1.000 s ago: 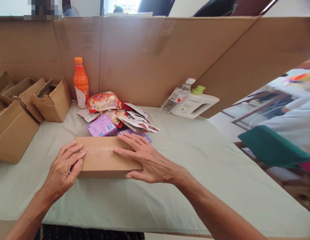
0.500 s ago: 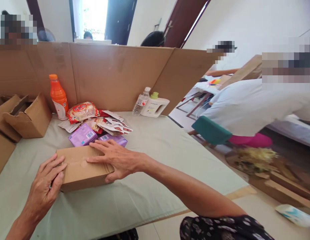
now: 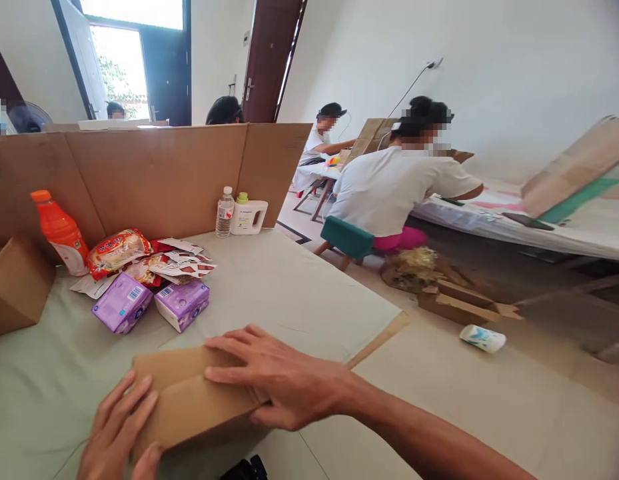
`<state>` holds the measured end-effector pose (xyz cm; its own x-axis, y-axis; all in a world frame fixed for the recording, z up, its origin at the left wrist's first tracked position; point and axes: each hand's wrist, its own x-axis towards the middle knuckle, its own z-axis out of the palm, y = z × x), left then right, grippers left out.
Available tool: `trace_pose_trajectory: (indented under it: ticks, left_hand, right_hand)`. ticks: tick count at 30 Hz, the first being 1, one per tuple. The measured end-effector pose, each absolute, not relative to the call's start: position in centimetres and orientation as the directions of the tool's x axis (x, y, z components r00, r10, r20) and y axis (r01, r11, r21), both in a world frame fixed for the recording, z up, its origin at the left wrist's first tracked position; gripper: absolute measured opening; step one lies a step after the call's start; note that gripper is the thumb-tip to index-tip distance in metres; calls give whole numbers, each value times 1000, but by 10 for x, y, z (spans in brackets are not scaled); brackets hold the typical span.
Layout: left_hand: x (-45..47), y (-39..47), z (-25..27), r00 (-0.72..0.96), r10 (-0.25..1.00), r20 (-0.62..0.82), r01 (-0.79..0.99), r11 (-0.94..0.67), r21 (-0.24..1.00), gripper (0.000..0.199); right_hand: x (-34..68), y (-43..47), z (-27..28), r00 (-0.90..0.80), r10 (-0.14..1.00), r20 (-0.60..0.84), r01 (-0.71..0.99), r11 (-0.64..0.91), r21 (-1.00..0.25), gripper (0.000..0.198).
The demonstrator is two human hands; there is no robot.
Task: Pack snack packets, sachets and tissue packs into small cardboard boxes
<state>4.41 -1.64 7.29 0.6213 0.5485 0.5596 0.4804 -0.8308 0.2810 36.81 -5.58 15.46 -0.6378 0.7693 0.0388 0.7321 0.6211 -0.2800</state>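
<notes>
A closed cardboard box [image 3: 189,393] lies between my two hands near the front edge of the table. My left hand [image 3: 122,430] grips its left end, fingers over the top and thumb at the front side. On the right end, my right hand [image 3: 284,377] spreads its fingers across the top with the thumb down on the front face. Beyond the box are two purple packs [image 3: 122,303], red food packets [image 3: 120,252] and white-and-red sachets [image 3: 185,267]. An orange bottle [image 3: 62,233] stands behind them at the left.
A clear water bottle [image 3: 224,213] and a white jug with a green cap [image 3: 249,217] stand by the cardboard screen [image 3: 159,180]. Another carton [image 3: 19,287] sits at the left. A co-worker [image 3: 389,180] sits at the right; a white roll [image 3: 483,339] lies on the floor.
My view has swung to the right. Both hands have brought the cardboard box towards me, away from the purple packs, to the table's front edge.
</notes>
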Motion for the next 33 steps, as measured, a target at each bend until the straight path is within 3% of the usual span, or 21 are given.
trace_pose_trajectory:
  ticks: [4, 7, 11, 14, 18, 21, 28, 30, 31, 33]
  left_hand:
    - [115, 11, 80, 692, 516, 505, 413, -857, 309, 61]
    - [144, 39, 60, 740, 514, 434, 416, -857, 304, 59]
    - [148, 66, 6, 750, 545, 374, 487, -838, 245, 52]
    - [140, 69, -27, 749, 513, 420, 501, -853, 148, 46]
    - [136, 60, -39, 742, 456, 492, 513, -858, 20, 42]
    - [138, 55, -31, 752, 450, 482, 511, -860, 6, 42]
    - [146, 29, -8, 761, 627, 167, 581, -773, 254, 48]
    - [148, 23, -9, 733, 664, 147, 607, -736, 299, 52]
    - [149, 22, -10, 722, 677, 143, 615, -722, 318, 53]
    - [150, 19, -12, 710, 689, 147, 615, -708, 348, 52]
  right_hand:
    - [444, -90, 137, -321, 946, 43, 918, 322, -233, 78]
    - [521, -91, 121, -66, 993, 95, 987, 79, -141, 75]
    - [613, -42, 111, 327, 944, 42, 943, -323, -75, 73]
    - [654, 20, 110, 521, 853, 32, 852, -517, -86, 72]
    - [677, 95, 108, 609, 791, 56, 791, -601, -116, 71]
    - [683, 125, 109, 619, 785, 41, 782, -609, -132, 69]
    - [654, 113, 108, 561, 827, 37, 826, -557, -86, 66]
    - [645, 111, 103, 570, 764, 302, 810, -583, -53, 65]
    - [638, 111, 100, 496, 729, 471, 841, -539, -51, 61]
    - [615, 113, 92, 319, 667, 673, 919, -392, -47, 53]
